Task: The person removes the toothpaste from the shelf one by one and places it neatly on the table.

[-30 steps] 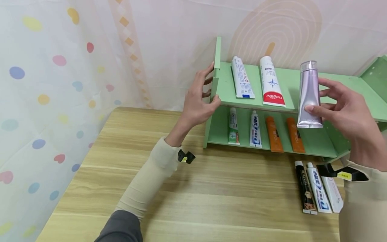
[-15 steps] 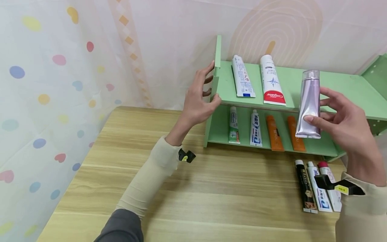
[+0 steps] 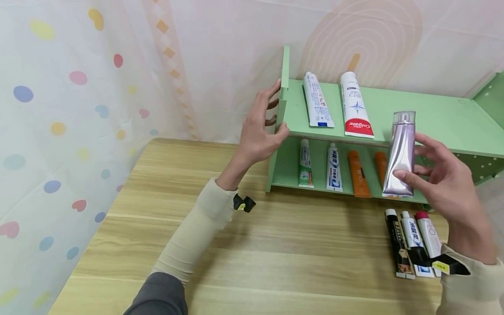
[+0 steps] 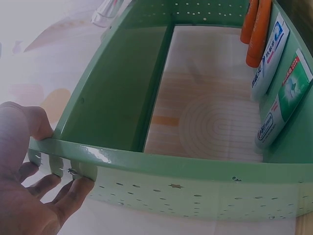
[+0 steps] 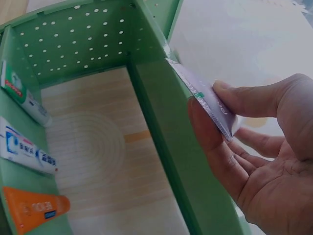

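Note:
My right hand (image 3: 449,179) pinches a shiny lilac tube (image 3: 400,153) by its flat end, thumb in front, clear cap upward. In the head view the tube hangs before the front edge of the green shelf (image 3: 445,118), partly covering an orange tube (image 3: 380,164). The right wrist view shows the flat crimped end of the lilac tube (image 5: 208,100) between thumb and fingers. My left hand (image 3: 260,129) grips the shelf's left side panel (image 3: 280,109); its thumb lies on the front edge. In the left wrist view, fingers (image 4: 73,196) of that hand curl over the panel.
On the upper board lie a white tube with blue end (image 3: 317,103) and a Colgate toothpaste tube (image 3: 356,105). Below are a green-and-white tube (image 3: 305,164), a white-and-blue one (image 3: 334,168) and another orange tube (image 3: 358,175). A black tube (image 3: 399,245) and two white ones lie on the wooden table (image 3: 295,262).
My right hand has lowered the lilac tube toward me, from in front of the upper board to in front of the lower tier. My left hand stays on the side panel.

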A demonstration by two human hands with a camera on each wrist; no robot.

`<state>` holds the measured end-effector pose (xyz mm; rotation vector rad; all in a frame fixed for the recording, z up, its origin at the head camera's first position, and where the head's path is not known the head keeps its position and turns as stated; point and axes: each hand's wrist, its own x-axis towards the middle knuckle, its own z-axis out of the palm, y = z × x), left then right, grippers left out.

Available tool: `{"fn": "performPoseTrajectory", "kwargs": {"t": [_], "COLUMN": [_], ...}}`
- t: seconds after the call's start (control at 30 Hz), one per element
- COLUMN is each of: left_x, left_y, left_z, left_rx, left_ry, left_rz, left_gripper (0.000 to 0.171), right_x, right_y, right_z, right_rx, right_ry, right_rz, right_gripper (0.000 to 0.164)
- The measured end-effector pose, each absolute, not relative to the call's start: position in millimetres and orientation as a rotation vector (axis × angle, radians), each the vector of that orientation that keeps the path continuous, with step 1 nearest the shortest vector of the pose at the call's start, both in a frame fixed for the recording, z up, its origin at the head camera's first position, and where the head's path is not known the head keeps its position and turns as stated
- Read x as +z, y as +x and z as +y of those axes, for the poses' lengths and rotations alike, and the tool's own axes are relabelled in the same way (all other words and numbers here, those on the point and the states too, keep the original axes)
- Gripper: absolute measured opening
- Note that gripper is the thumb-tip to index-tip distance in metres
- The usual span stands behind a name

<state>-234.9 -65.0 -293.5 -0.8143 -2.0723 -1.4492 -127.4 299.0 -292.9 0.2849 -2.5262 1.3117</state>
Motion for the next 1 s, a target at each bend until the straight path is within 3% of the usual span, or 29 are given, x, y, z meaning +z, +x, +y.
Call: {"fn": "performPoseTrajectory", "kwargs": {"t": [0.33, 0.57, 1.0], "left_x": [-293, -293, -293], "left_y": [-234, -234, -234], "left_z": [-65, -65, -65], "left_rx": [-1.458, -1.464, -1.449], "left_ry": [-0.813, -0.816, -0.817], "left_rz": [-2.068, -2.068, -2.069], "left_gripper": [0.081, 0.081, 0.081], "right_x": [-314, -329, -354], "right_y": [-116, -111, -94], "right_z": [309, 318, 324], "right_rx": [1.322, 1.66, 1.88], "right_ry": [0.377, 0.471, 0.527], "right_rz": [-2.478, -2.305, -2.237], "right_gripper": [0.085, 0.081, 0.082]}}
